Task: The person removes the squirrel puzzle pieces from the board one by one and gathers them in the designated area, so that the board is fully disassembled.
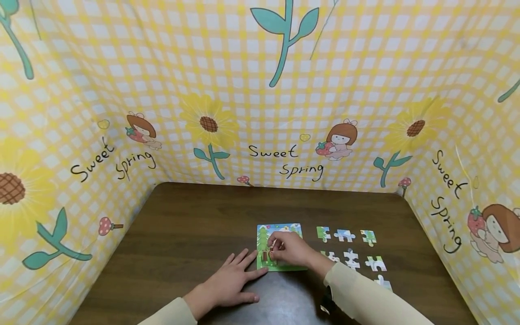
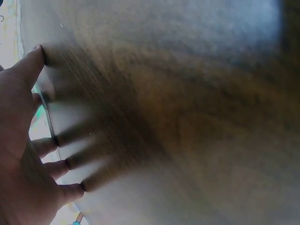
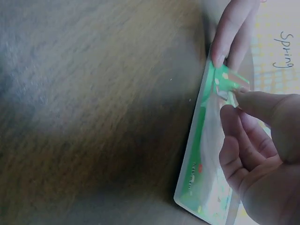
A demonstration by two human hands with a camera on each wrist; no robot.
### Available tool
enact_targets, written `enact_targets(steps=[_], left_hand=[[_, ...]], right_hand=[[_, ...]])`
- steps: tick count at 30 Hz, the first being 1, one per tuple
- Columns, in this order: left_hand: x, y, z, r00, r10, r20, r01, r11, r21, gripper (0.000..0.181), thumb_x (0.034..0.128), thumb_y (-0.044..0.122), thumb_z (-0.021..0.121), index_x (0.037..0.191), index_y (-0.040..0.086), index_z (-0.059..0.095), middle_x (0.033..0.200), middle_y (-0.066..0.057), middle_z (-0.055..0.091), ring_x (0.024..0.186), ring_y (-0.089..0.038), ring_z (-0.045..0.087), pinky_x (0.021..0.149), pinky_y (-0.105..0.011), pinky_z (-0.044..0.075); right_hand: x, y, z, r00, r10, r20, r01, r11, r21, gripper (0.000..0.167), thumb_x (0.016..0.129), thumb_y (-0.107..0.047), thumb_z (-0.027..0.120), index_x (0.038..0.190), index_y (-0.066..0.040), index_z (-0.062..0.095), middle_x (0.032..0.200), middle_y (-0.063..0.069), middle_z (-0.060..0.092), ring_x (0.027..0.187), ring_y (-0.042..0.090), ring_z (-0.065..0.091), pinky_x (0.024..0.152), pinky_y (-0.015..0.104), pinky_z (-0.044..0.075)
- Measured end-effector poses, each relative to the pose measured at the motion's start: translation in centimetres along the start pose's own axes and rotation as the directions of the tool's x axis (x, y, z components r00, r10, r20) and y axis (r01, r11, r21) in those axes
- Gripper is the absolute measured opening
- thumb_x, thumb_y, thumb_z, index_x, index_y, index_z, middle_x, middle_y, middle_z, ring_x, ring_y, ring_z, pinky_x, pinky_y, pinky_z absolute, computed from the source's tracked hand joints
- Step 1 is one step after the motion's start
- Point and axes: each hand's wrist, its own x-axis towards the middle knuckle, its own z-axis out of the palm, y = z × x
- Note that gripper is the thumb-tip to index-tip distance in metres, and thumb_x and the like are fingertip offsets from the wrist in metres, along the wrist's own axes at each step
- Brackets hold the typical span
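Observation:
A green puzzle board (image 1: 290, 269) with a picture of trees and sky lies on the table. My right hand (image 1: 290, 248) is over its middle, thumb and fingertips bent together. Between them they pinch a puzzle piece (image 3: 223, 95), low against the board; the hand covers most of it. Spread out on the table, my left hand (image 1: 229, 282) has its fingers straight. Its index fingertip touches the board's lower left edge. The left wrist view shows that hand (image 2: 23, 126) from the side, fingertips down on the wood.
Several loose puzzle pieces (image 1: 345, 235) lie in rows right of the board, some partly behind my right forearm. The dark wooden table (image 1: 195, 216) is enclosed on three sides by a yellow checked cloth (image 1: 260, 108).

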Motion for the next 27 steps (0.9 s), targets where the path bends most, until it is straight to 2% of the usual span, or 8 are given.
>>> enact_targets(steps=[5, 10, 14, 18, 23, 27], left_hand=[[-0.1, 0.1, -0.1, 1.0, -0.015, 0.015, 0.016, 1.0, -0.01, 0.069, 0.0949, 0.073, 0.051, 0.157, 0.047, 0.036, 0.171, -0.011, 0.021, 0.155, -0.043, 0.024, 0.113, -0.071, 0.031], [-0.2, 0.2, -0.3, 1.0, -0.014, 0.024, 0.014, 0.999, -0.029, 0.069, 0.0954, 0.072, 0.051, 0.157, 0.047, 0.035, 0.171, -0.012, 0.021, 0.155, -0.043, 0.022, 0.113, -0.071, 0.029], [-0.1, 0.1, -0.4, 0.999, -0.015, 0.035, 0.017, 0.999, -0.038, 0.069, 0.0954, 0.073, 0.05, 0.157, 0.047, 0.035, 0.171, -0.011, 0.02, 0.155, -0.042, 0.022, 0.114, -0.071, 0.028], [0.1, 0.0, -0.3, 0.999, -0.021, 0.041, 0.022, 0.999, -0.038, 0.069, 0.0951, 0.074, 0.05, 0.157, 0.048, 0.034, 0.171, -0.011, 0.02, 0.155, -0.042, 0.022, 0.114, -0.071, 0.028], [0.1, -0.2, 0.0, 0.999, -0.025, 0.041, 0.026, 0.999, -0.032, 0.069, 0.0946, 0.075, 0.049, 0.157, 0.05, 0.033, 0.171, -0.01, 0.02, 0.156, -0.042, 0.021, 0.114, -0.07, 0.028], [0.1, -0.2, 0.0, 0.999, -0.021, 0.043, 0.023, 0.999, -0.034, 0.069, 0.0945, 0.075, 0.049, 0.157, 0.05, 0.034, 0.171, -0.01, 0.02, 0.156, -0.042, 0.022, 0.114, -0.071, 0.028]], right_hand=[[-1.0, -0.8, -1.4, 0.999, 0.041, -0.003, -0.041, 0.995, 0.095, 0.012, 0.095, -0.014, 0.075, 0.106, -0.012, 0.069, 0.086, -0.002, 0.07, 0.071, 0.011, 0.068, 0.063, 0.027, 0.054], [-2.9, -0.6, -3.4, 0.999, 0.037, -0.016, -0.036, 0.996, 0.086, 0.01, 0.096, -0.017, 0.075, 0.105, -0.017, 0.071, 0.085, -0.004, 0.07, 0.069, 0.014, 0.069, 0.061, 0.028, 0.054], [-5.4, 0.5, -5.1, 0.998, 0.042, -0.036, -0.039, 0.997, 0.062, 0.008, 0.094, -0.018, 0.076, 0.101, -0.017, 0.072, 0.083, -0.006, 0.069, 0.071, 0.009, 0.066, 0.063, 0.027, 0.054], [-8.2, 2.0, -6.7, 0.996, 0.08, -0.036, -0.076, 0.993, 0.09, 0.008, 0.093, -0.017, 0.077, 0.099, -0.014, 0.073, 0.083, -0.004, 0.07, 0.071, 0.008, 0.065, 0.062, 0.027, 0.054], [-11.2, 3.6, -8.0, 0.99, 0.136, -0.021, -0.132, 0.979, 0.158, 0.007, 0.092, -0.01, 0.075, 0.098, -0.009, 0.073, 0.082, 0.002, 0.071, 0.067, 0.014, 0.068, 0.06, 0.03, 0.055], [-12.9, 4.3, -8.3, 0.982, 0.191, -0.003, -0.187, 0.964, 0.19, 0.007, 0.092, -0.007, 0.073, 0.099, -0.006, 0.072, 0.08, 0.004, 0.071, 0.065, 0.017, 0.068, 0.058, 0.032, 0.055]])
